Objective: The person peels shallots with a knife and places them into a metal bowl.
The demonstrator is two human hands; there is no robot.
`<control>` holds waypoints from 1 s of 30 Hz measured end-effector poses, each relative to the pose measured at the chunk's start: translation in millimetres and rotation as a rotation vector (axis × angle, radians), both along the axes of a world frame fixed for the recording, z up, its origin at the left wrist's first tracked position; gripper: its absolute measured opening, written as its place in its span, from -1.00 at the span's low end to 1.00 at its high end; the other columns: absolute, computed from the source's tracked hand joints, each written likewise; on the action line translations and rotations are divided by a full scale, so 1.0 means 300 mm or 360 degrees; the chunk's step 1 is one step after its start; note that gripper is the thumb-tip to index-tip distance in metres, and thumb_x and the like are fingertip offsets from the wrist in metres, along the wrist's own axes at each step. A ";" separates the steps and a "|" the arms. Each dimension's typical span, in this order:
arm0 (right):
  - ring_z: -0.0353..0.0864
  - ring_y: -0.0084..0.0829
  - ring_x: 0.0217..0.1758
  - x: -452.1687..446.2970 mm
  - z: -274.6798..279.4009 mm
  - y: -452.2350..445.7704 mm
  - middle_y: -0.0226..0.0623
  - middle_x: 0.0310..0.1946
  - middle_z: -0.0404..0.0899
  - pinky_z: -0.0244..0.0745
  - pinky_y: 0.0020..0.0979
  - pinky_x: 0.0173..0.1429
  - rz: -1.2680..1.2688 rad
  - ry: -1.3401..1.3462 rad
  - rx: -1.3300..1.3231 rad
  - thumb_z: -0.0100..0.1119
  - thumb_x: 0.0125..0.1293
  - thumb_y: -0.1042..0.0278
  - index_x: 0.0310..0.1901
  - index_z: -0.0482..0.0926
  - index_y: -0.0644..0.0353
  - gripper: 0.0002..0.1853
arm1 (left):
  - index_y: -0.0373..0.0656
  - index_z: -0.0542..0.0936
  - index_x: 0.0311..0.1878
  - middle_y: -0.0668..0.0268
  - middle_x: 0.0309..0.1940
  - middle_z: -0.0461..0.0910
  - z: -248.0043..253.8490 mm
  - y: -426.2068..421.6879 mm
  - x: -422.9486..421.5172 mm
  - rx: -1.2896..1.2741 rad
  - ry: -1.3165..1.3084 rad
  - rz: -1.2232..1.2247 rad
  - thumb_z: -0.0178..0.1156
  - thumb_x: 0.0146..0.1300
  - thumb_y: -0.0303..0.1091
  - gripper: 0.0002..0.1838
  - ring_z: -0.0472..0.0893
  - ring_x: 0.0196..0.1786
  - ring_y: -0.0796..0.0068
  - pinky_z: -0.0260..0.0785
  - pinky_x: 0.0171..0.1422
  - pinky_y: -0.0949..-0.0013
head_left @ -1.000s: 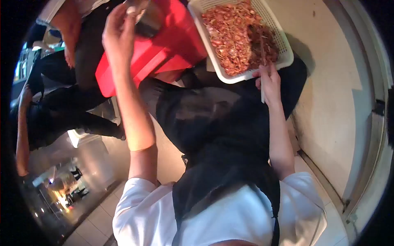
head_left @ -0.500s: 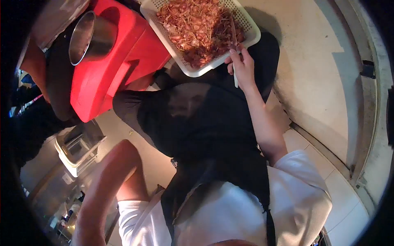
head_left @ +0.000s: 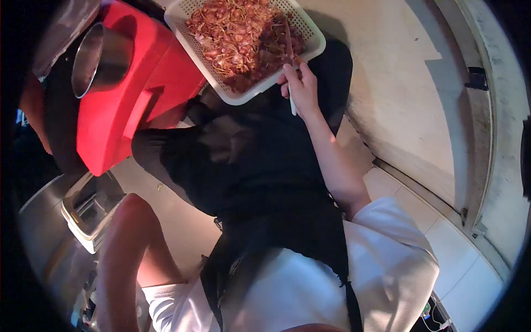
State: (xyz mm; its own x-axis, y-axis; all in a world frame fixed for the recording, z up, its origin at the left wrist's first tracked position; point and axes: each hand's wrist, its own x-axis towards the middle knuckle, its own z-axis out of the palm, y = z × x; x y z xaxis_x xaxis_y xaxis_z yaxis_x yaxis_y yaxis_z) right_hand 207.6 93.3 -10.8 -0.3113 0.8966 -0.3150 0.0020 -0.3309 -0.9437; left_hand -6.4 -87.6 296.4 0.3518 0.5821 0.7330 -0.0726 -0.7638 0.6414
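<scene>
Gripped the knife [head_left: 289, 43] in the right hand [head_left: 302, 89], blade over reddish bulbs [head_left: 235, 34] in the white basket [head_left: 239, 100], upper centre. Could not tell the left hand's state, out of view. Saw a metal pot [head_left: 113, 60] at the red box [head_left: 102, 130], upper left.

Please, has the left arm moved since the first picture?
Yes. The left arm reached over the red box, its hand at the pot; now it is bent back towards the body, away from the box, hand out of view.

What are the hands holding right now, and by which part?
Right hand: a knife, by its white handle, toward the blade end. Left hand is out of view, can't tell.
</scene>
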 end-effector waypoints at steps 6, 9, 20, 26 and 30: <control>0.42 -0.65 -0.67 0.001 -0.005 0.000 -0.34 -0.55 0.54 0.31 -0.55 -0.61 -0.0007 0.0008 0.0022 0.09 0.44 0.24 0.36 0.24 0.27 -0.45 | -0.21 0.67 -0.12 0.24 -0.15 0.66 -0.002 -0.002 -0.006 0.0054 0.0073 0.0065 0.14 0.24 -0.41 -0.80 0.63 -0.08 0.46 0.46 0.02 0.38; 0.42 -0.65 -0.67 0.004 -0.004 0.004 -0.34 -0.55 0.54 0.31 -0.55 -0.61 0.0007 0.0049 -0.0046 0.09 0.44 0.23 0.37 0.23 0.29 -0.44 | -0.22 0.67 -0.11 0.23 -0.15 0.66 -0.006 0.000 -0.004 0.0069 0.0105 0.0091 0.14 0.25 -0.41 -0.79 0.63 -0.07 0.45 0.47 0.03 0.37; 0.41 -0.65 -0.68 0.001 -0.002 0.002 -0.34 -0.56 0.53 0.30 -0.57 -0.60 0.0015 0.0078 -0.0027 0.08 0.44 0.26 0.36 0.22 0.29 -0.45 | -0.23 0.67 -0.09 0.21 -0.14 0.68 -0.009 0.019 -0.010 0.0124 0.0213 0.0149 0.11 0.28 -0.39 -0.77 0.66 -0.06 0.40 0.48 0.04 0.34; 0.40 -0.62 -0.68 0.005 0.010 -0.001 -0.29 -0.51 0.54 0.29 -0.55 -0.60 -0.0008 0.0050 0.0010 0.07 0.44 0.26 0.31 0.31 0.26 -0.52 | -0.24 0.67 -0.07 0.20 -0.14 0.69 0.036 0.019 -0.064 0.0199 0.0310 0.0222 0.10 0.29 -0.38 -0.75 0.67 -0.05 0.37 0.49 0.05 0.32; 0.40 -0.62 -0.68 0.002 0.009 0.002 -0.30 -0.51 0.54 0.29 -0.56 -0.60 -0.0008 0.0080 -0.0049 0.08 0.44 0.27 0.33 0.29 0.25 -0.50 | -0.24 0.67 -0.06 0.19 -0.14 0.70 0.030 0.078 -0.230 0.0260 0.0496 0.0856 0.09 0.30 -0.38 -0.75 0.67 -0.04 0.35 0.50 0.05 0.31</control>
